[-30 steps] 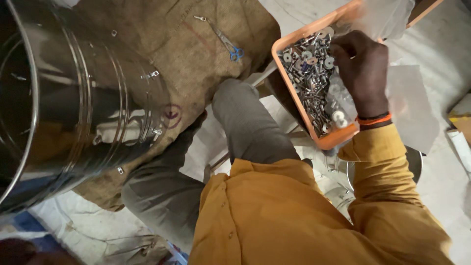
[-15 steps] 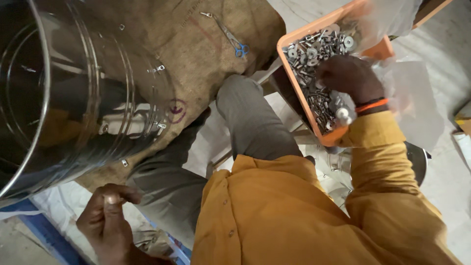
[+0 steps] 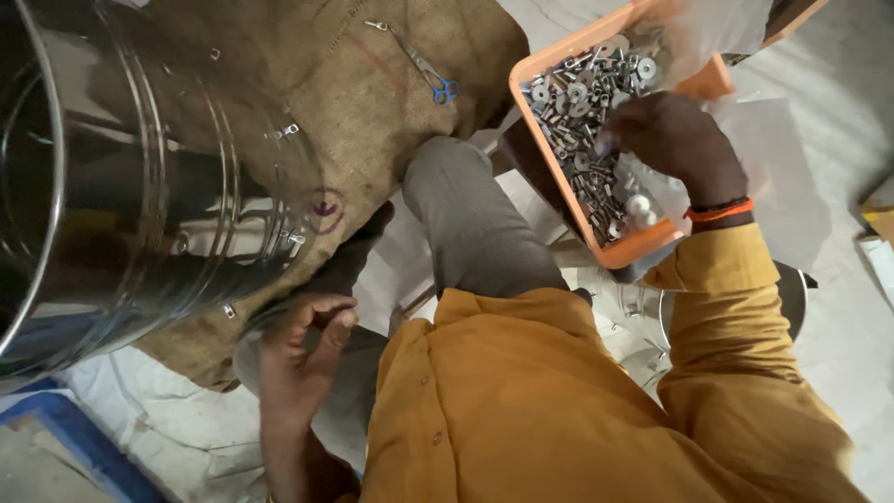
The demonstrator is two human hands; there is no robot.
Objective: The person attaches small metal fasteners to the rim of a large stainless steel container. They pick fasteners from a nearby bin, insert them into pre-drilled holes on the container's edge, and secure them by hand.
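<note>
The right hand (image 3: 672,142) is reaching into the orange tray (image 3: 643,244) at about one o'clock in the view, fingers curled down among the heap of bolts and washers (image 3: 582,112); the fingertips are buried in the hardware, so it cannot be told whether they are pinching a piece. The step in hand appears to be the picking of a fastener from the tray. The next move, as judged, calls for isolating a single piece from a tangled heap and lifting it clear without dragging neighbours over the low rim. The left hand (image 3: 303,349) is hanging at about seven o'clock, fingers loosely curled and holding nothing, just beside the lower edge of the steel drum (image 3: 112,196), which is lying on its side at nine to ten o'clock on a burlap sack (image 3: 372,102). Small clips or rivets are showing along the drum's ribbed wall. Count: one tray, one drum, one sack, two hands; the bolts and washers are too many and too jumbled to count. One pair of blue-handled pliers (image 3: 430,76) is lying on the sack at twelve o'clock, well apart from both hands. A clear plastic bag (image 3: 717,28) is resting against the tray's far corner. The person is sitting in an orange shirt (image 3: 559,401) with a grey-trousered knee (image 3: 466,214) raised between drum and tray.
</note>
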